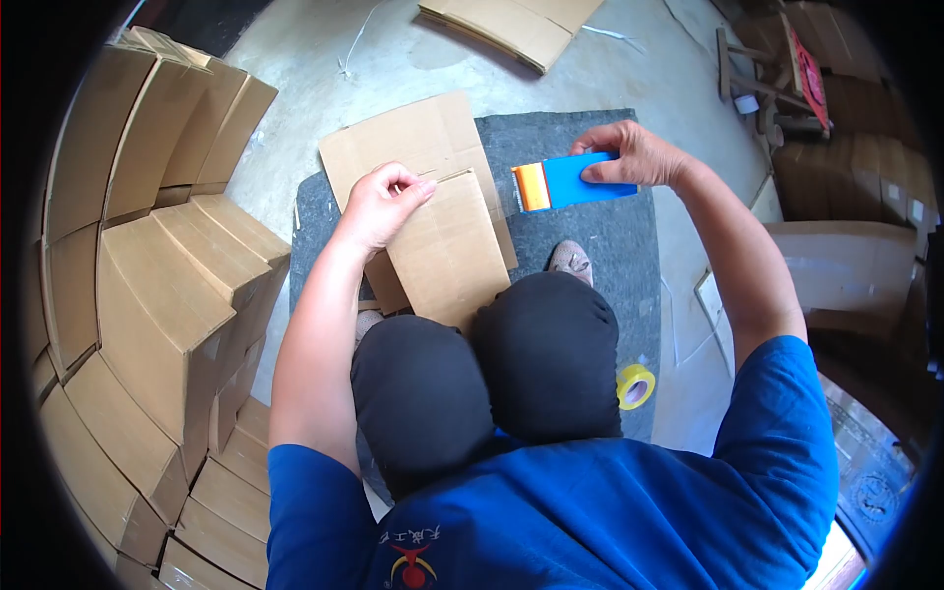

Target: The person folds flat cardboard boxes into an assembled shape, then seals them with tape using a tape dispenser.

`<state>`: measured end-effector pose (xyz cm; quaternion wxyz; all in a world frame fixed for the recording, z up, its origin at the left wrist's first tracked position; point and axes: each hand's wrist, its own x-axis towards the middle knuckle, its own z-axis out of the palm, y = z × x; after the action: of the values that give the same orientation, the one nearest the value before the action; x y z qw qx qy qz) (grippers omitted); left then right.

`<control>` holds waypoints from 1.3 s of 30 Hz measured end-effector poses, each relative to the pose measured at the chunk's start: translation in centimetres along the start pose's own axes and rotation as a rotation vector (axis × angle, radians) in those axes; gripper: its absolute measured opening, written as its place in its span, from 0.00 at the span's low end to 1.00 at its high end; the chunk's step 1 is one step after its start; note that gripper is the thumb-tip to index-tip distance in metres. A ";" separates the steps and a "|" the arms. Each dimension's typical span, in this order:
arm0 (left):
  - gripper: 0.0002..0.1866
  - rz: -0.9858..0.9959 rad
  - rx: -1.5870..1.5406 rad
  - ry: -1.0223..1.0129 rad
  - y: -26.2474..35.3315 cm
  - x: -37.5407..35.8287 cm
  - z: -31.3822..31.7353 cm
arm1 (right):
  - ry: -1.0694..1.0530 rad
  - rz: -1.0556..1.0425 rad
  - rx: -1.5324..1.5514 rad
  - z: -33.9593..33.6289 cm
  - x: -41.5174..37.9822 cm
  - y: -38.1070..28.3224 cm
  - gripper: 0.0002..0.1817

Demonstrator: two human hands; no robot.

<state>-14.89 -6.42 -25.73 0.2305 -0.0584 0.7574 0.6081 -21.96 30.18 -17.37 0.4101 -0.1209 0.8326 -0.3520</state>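
In my right hand is a blue tape dispenser, with an orange-yellow front and a toothed edge facing left. The fingers are wrapped round its back part, above the dark mat. My left hand is closed, thumb and forefinger pinched together at the upper edge of a partly folded cardboard box. The box stands tilted in front of my knees, with a wide flap spread out behind it. Whatever lies between the left fingertips is too small to make out clearly.
Stacked cardboard boxes rise along the left. Flat cardboard lies on the floor ahead. A yellow tape roll rests on the dark mat by my right knee. A wooden stool and more boxes are at right.
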 end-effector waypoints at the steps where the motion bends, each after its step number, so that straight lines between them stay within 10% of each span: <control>1: 0.11 -0.016 -0.017 -0.005 0.0 0.0 0.0 | 0.001 0.005 0.004 -0.2 -0.3 0.1 0.21; 22: 0.11 0.149 -0.140 0.232 -2.0 -1.0 1.1 | 0.350 0.034 -0.856 12.0 2.1 -7.0 0.10; 29: 0.38 -0.365 -0.816 0.523 -5.0 -1.8 2.6 | 0.240 0.051 -0.864 15.0 5.0 -6.2 0.23; 35: 0.33 -0.422 -0.589 0.472 -15.5 0.2 0.4 | 0.100 0.099 -0.856 16.8 7.5 -3.5 0.19; 39: 0.24 -0.446 -0.075 0.630 -15.1 -1.3 -1.4 | 0.387 0.235 -0.713 14.0 4.9 -2.6 0.18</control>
<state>-8.55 -11.86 -38.43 0.1109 -0.4140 0.7371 0.5226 -14.54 19.05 -24.40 0.2161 -0.0911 0.9721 -0.0090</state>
